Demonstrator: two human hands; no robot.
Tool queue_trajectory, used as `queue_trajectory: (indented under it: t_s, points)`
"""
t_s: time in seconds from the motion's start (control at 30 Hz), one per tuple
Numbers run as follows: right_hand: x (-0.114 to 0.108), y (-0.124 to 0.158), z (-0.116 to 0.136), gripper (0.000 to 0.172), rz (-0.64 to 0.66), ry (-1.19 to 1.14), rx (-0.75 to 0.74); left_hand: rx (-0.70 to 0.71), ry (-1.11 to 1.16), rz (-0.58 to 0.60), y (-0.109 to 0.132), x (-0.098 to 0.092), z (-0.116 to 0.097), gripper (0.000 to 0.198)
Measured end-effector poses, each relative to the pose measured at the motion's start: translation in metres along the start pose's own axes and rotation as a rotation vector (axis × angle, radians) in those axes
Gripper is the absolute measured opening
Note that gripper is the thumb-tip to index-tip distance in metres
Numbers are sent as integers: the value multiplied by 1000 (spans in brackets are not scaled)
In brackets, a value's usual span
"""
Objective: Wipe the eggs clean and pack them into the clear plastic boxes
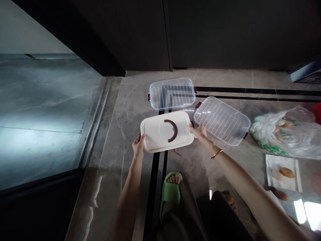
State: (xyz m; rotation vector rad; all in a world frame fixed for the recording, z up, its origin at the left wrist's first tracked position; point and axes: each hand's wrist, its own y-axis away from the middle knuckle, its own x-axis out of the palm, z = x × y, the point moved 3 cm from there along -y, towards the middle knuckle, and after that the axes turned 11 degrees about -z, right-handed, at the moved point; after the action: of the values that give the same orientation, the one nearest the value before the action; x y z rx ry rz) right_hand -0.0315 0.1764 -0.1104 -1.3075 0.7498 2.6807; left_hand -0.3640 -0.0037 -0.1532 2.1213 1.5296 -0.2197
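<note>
Gripping lid (155, 134) ends, left hand (138, 145), right hand (200, 131)

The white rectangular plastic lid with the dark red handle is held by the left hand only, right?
No. The head view shows both hands holding the white rectangular plastic lid: left hand at one short end, right hand at the other.

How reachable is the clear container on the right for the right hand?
Probably yes: the right hand lies just beside the clear container on the right, nothing between them. But it grips the white lid, held with the left hand too, so it must let go first.
</note>
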Motion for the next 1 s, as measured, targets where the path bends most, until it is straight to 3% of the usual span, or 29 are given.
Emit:
queue_trajectory:
  t_s: [0.2, 0.37, 0.53, 0.87, 1.0]
  points:
    - [13, -5, -9, 34, 0, -209, 28, -64, 29, -22, -2, -3, 0, 41]
    - [15, -9, -11, 40, -49, -231, 3, -16, 47, -108, 5, 2, -3, 39]
    - [14, -11, -10, 42, -48, -224, -18, 9, 32, -104, 8, 4, -1, 39]
    - [5, -8, -18, 31, 279, -334, 0, -101, 114, -50, 14, -4, 6, 47]
    - [3, -8, -22, 38, 303, -340, 15, -143, 142, -81, 16, -5, 11, 37]
